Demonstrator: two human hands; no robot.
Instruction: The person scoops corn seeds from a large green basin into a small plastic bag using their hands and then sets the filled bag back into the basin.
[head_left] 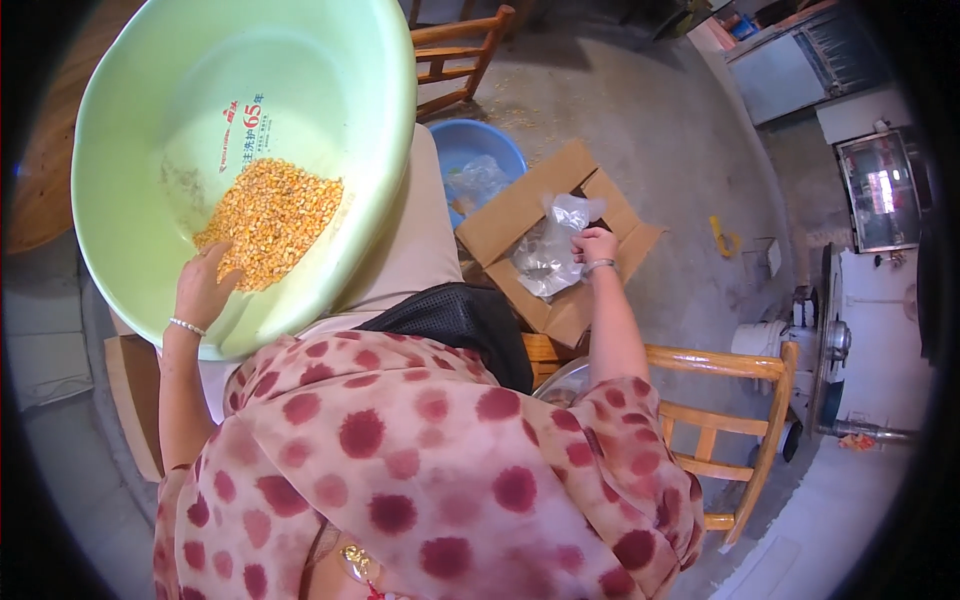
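A large light-green plastic basin (375, 75) is at the upper left, with a heap of yellow corn kernels (275, 220) in its lower part. My left hand (208, 283) reaches over the basin's near rim, its fingers apart at the edge of the kernels. To the right, an open cardboard box (497, 215) holds a clear plastic bag (543, 262). Over the box's right side, my right hand (594, 246) is closed beside the bag; what its fingers hold, if anything, is hidden.
Beyond the box stands a blue basin (505, 143) with clear plastic inside. A wooden chair (470, 55) is at the top, and another wooden chair (745, 365) is at the lower right. A black bag (465, 325) rests by my lap. Scattered kernels lie on the concrete floor (640, 110).
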